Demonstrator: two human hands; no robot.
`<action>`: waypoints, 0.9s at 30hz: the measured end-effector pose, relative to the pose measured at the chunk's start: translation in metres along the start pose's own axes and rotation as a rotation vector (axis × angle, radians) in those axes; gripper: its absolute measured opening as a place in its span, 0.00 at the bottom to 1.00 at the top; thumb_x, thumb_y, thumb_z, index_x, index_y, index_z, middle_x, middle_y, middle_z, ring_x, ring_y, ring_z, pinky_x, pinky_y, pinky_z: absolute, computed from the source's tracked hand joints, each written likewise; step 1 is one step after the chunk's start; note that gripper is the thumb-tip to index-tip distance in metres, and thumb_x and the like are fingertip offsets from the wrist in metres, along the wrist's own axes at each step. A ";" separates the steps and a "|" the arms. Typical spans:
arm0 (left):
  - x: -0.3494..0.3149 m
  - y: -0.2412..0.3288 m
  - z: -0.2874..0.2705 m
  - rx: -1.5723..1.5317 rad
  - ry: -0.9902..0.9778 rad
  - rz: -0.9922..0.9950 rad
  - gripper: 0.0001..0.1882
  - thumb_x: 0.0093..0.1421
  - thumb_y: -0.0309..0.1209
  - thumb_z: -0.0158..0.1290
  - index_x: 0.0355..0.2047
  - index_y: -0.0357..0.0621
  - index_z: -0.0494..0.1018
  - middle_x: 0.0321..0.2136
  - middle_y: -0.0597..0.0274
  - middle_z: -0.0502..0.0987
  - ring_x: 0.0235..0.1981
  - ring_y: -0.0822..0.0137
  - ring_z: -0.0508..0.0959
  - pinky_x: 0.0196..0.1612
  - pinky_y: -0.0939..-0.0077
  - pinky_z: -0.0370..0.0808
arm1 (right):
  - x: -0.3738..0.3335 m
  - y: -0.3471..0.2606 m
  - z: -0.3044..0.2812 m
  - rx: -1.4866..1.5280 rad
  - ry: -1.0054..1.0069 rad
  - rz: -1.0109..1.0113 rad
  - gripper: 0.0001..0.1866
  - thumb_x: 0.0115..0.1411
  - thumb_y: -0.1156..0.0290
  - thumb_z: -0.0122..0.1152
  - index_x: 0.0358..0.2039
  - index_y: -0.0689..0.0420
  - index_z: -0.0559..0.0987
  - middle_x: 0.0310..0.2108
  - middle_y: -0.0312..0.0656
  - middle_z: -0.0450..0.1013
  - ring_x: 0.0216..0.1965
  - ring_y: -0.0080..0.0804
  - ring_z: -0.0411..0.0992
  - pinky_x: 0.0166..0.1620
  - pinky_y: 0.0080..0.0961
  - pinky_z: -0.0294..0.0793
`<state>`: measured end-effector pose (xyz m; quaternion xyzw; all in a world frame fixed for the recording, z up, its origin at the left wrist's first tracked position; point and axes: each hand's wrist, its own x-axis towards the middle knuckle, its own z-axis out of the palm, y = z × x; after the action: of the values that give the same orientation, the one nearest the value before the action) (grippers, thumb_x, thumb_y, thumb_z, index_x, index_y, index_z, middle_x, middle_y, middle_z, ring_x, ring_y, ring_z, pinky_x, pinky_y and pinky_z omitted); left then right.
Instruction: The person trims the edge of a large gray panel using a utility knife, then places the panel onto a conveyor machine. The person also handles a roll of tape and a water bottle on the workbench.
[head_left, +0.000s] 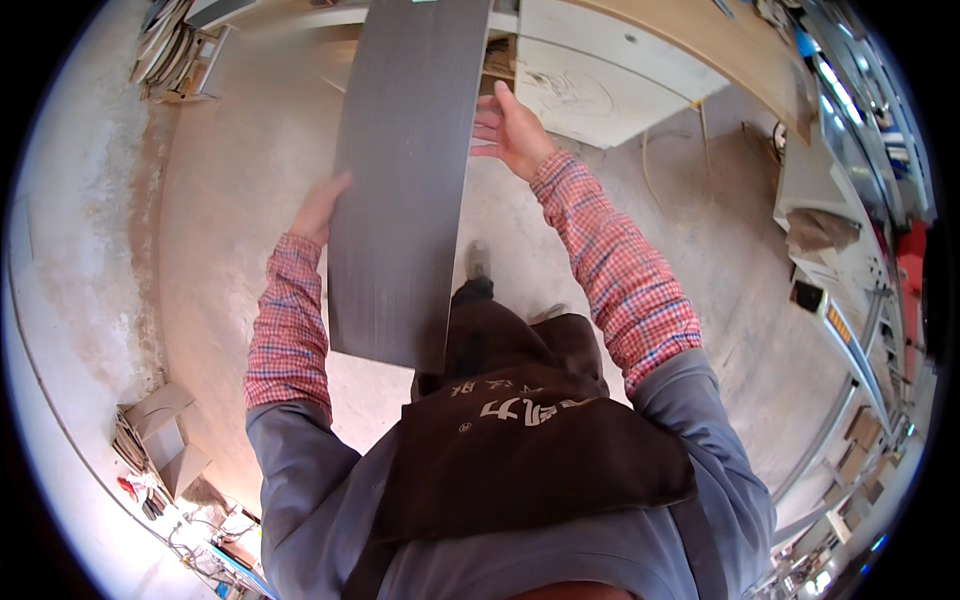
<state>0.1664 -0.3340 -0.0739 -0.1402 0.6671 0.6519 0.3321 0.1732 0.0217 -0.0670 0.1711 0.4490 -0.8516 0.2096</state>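
A long dark grey board (405,170) with a fine grain runs from the top of the picture down to my waist, held out in front of me. My left hand (320,205) grips its left edge about halfway along. My right hand (512,128) is pressed against its right edge higher up, fingers spread. Both forearms wear red checked sleeves under a grey top and a brown apron. One shoe (478,260) shows beside the board on the concrete floor.
Pale wooden panels (590,85) and a workbench lie ahead on the right. A machine (850,270) with rails runs down the right side. Stacked board offcuts (175,55) lean at the top left, and boxes with scraps (160,430) sit at the lower left by the wall.
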 end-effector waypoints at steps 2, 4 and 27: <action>0.001 0.002 0.027 -0.012 0.018 0.007 0.23 0.67 0.42 0.54 0.50 0.31 0.73 0.44 0.55 0.80 0.42 0.67 0.81 0.46 0.70 0.78 | -0.058 0.019 -0.027 -0.042 0.141 -0.040 0.33 0.72 0.42 0.34 0.58 0.59 0.67 0.48 0.46 0.77 0.47 0.36 0.76 0.45 0.39 0.76; -0.002 0.000 0.062 -0.081 0.008 0.027 0.23 0.68 0.42 0.53 0.51 0.32 0.73 0.45 0.55 0.80 0.44 0.66 0.80 0.47 0.70 0.78 | -0.128 0.053 -0.067 -0.019 0.173 -0.013 0.34 0.72 0.42 0.33 0.60 0.60 0.66 0.51 0.47 0.76 0.48 0.37 0.76 0.45 0.39 0.75; -0.162 0.003 0.417 -0.505 -0.566 0.089 0.16 0.69 0.45 0.48 0.47 0.49 0.73 0.48 0.60 0.78 0.52 0.59 0.76 0.55 0.56 0.74 | -0.565 0.065 -0.138 0.287 0.801 -0.827 0.18 0.66 0.70 0.56 0.55 0.63 0.71 0.50 0.42 0.75 0.50 0.26 0.72 0.54 0.26 0.72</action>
<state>0.3930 0.0282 0.0593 -0.0030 0.3729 0.8224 0.4296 0.7031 0.2189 0.0851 0.3167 0.4029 -0.7838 -0.3509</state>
